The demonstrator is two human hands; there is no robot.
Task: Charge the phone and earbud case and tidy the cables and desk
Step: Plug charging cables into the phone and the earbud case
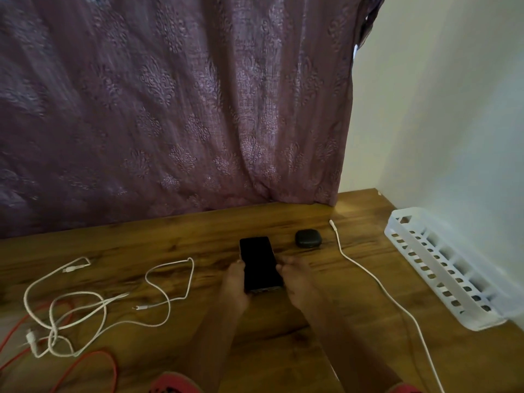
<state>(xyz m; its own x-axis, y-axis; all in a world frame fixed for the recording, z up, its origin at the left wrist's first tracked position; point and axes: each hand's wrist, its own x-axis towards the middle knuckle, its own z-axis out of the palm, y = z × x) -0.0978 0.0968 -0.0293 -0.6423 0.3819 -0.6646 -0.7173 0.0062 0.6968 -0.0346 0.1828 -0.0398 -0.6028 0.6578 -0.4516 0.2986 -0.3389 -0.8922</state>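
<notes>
A black phone lies screen up near the middle of the wooden desk. My left hand holds its left edge and my right hand holds its right edge, fingers curled against the sides. A dark earbud case sits just beyond to the right, lid closed. A white charging cable runs from a plug tip near the case down to the desk's front right. Tangled white cables lie loose at the left, over a red cable.
A white slotted plastic tray stands along the wall at the right. A purple patterned curtain hangs behind the desk's back edge. Something pink shows at the bottom edge.
</notes>
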